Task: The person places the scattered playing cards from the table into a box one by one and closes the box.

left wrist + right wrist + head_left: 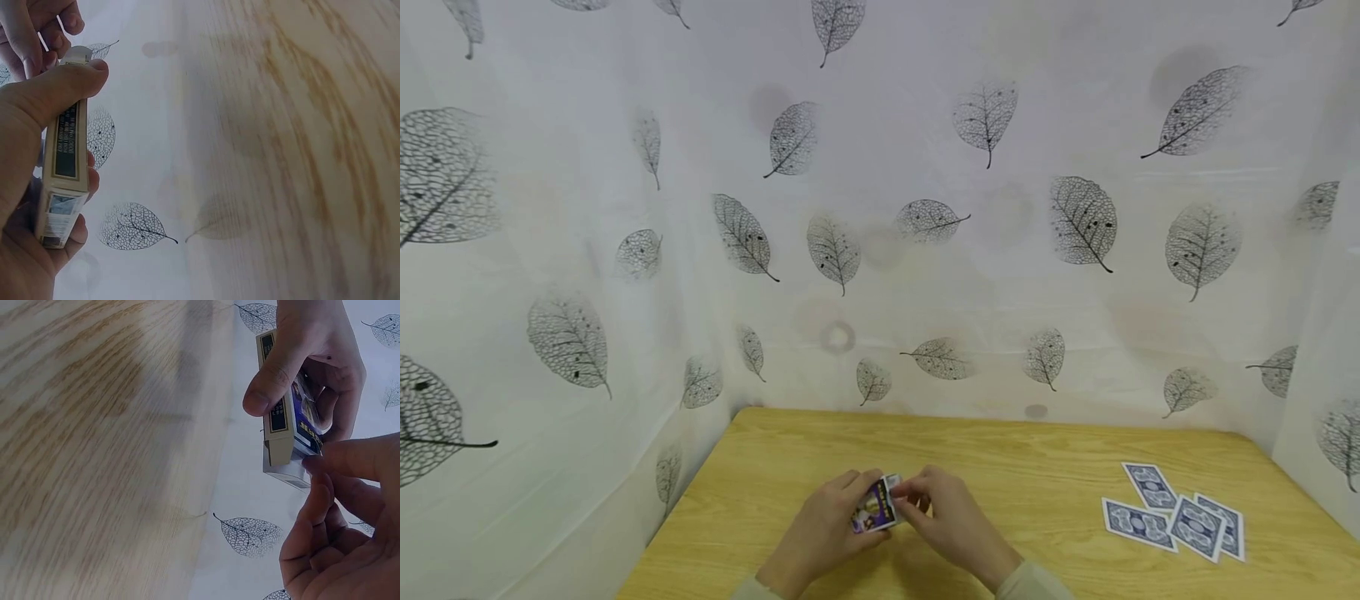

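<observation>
My left hand (829,521) grips a small playing-card box (872,508), its thumb along the narrow side and its fingers round the back. The box has a purple printed face and cream edges with dark label panels, as the left wrist view shows on the box's side (67,140). At the box's far end a pale end flap (289,470) stands out. There my right hand (951,521) pinches at the flap with thumb and forefinger, the other fingers curled in. What lies inside the box is hidden.
Several blue-backed playing cards (1197,527) lie face down and partly overlapping at the right of the wooden table (1000,458). White curtains (880,317) printed with grey leaves hang behind the table and along its left and right sides.
</observation>
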Demonstrator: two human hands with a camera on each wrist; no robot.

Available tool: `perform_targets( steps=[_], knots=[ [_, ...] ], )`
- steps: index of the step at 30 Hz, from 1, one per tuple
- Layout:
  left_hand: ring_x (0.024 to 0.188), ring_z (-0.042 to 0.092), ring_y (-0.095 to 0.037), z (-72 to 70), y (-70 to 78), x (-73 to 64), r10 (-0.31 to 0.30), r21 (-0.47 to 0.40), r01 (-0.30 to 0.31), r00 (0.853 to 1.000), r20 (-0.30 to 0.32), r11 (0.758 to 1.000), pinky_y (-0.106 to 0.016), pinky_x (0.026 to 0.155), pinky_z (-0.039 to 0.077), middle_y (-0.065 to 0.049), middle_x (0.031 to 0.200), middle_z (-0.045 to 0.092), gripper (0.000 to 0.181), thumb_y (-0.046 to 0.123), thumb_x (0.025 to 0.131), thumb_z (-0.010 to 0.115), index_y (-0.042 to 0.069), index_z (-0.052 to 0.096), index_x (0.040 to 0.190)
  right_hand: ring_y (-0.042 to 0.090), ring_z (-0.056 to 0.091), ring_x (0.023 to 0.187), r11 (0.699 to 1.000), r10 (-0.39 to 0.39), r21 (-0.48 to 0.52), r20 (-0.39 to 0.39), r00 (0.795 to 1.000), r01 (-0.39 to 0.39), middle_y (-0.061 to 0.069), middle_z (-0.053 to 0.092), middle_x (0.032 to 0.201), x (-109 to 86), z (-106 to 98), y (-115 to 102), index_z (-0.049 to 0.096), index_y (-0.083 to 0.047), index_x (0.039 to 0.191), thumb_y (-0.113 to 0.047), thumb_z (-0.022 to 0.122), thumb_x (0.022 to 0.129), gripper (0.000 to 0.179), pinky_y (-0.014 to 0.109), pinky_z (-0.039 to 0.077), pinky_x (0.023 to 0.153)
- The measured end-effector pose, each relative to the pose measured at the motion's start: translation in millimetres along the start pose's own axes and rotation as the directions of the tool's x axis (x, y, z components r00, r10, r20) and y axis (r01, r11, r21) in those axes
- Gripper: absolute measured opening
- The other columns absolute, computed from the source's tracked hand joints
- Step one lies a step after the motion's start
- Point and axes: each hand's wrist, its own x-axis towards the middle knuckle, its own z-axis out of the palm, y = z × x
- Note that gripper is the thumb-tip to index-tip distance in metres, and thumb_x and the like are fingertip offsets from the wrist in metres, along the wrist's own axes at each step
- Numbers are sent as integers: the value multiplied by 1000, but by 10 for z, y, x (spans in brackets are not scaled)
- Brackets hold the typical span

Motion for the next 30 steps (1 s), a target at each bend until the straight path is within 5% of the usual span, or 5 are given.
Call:
perform_targets(
  steps=[16, 30],
  knots=[
    [82, 58, 0, 16, -11, -2, 1, 2, -1, 1000, 0, 1000, -17, 70, 54, 2, 101, 70, 65, 31, 78, 96, 13, 65, 133, -3, 55, 76, 1000, 9, -7, 13, 1000, -9, -7, 69, 88, -82, -192, 136, 77, -9, 107, -15, 74, 100, 9, 19, 51, 68],
    [83, 60, -2, 13, -19, 8, -4, 28, 3, 1000, 12, 1000, -20, 74, 57, 1, 104, 71, 69, 36, 79, 96, 12, 64, 135, 1, 61, 79, 977, 147, -152, -29, 989, -150, -5, 71, 90, -305, -891, 650, 74, -6, 111, -14, 79, 96, 18, 23, 54, 70]
  ],
)
